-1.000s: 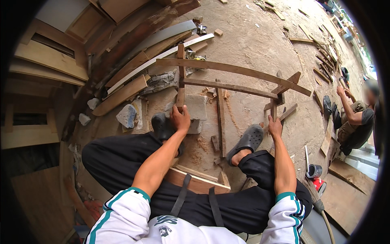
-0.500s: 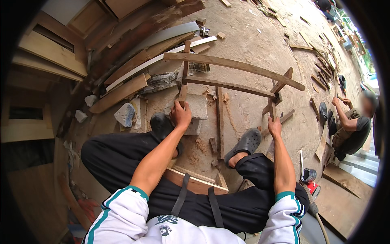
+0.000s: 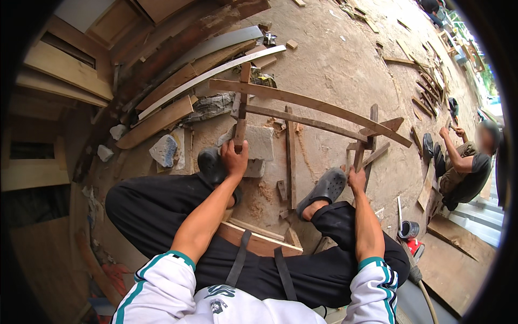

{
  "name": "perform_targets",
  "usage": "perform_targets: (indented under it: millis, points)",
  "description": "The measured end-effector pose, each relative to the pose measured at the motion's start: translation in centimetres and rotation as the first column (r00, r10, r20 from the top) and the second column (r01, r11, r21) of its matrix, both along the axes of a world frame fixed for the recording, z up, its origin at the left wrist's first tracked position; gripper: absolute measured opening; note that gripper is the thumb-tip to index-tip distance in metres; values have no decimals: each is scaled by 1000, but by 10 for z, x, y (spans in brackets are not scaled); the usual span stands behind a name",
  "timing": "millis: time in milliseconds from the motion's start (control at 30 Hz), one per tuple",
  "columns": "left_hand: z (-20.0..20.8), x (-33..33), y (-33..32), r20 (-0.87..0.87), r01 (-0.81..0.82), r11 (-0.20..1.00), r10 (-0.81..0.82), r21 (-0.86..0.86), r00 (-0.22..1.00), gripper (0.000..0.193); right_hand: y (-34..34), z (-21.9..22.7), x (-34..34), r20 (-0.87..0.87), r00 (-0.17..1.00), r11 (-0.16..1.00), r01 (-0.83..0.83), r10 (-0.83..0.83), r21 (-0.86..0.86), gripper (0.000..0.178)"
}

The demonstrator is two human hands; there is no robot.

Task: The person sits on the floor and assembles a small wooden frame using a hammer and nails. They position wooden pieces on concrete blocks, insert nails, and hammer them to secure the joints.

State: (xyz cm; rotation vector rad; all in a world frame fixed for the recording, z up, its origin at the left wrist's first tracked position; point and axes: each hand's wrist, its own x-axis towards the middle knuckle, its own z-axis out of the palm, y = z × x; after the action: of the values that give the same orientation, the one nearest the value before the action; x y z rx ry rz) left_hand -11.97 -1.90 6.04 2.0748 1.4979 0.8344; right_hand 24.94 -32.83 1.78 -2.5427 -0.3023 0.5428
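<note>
A wooden frame [image 3: 307,123] of two long rails joined to short uprights is held out in front of me. My left hand [image 3: 234,161] is closed round the near end of its left upright [image 3: 240,129], beside a pale stone block [image 3: 258,143]. The fingers of my right hand [image 3: 356,180] are wrapped round the near end of the right upright [image 3: 359,155], just above my right clog [image 3: 325,190]. The upper rail slants down to the right, past both uprights. Under the frame, a narrow wooden strip [image 3: 290,162] lies on the ground.
Several boards [image 3: 156,126] and a white strip [image 3: 210,81] are piled at the left, near broken stone chunks [image 3: 164,151]. At the right another person [image 3: 467,164] sits working with both hands. A small can [image 3: 408,230] stands by my right knee. Wood scraps [image 3: 426,100] litter the far right ground.
The wooden frame has tipped, its uprights now turned more upright in view, and its upper rail has shifted nearer. My right hand has moved left and closer; my left hand has come slightly nearer.
</note>
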Motion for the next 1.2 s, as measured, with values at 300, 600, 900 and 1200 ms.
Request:
perform_targets:
  millis: [300, 600, 900, 1200]
  points:
    - [45, 2, 26, -282, 8, 939, -111, -344, 953, 46, 15, 13, 1, 19, 1000, 984, 4, -7, 177, 33]
    - [76, 21, 39, -495, 12, 894, -258, -447, 830, 47, 17, 18, 23, -114, 993, 999, -30, 32, 17, 32]
    - [86, 27, 45, -518, -48, 846, -279, -531, 809, 42, 32, 37, 13, -451, 883, 905, 289, -127, 312, 30]
    - [59, 16, 40, -493, 62, 909, -279, -411, 824, 45, 18, 10, 9, -220, 946, 897, 301, -238, 323, 33]
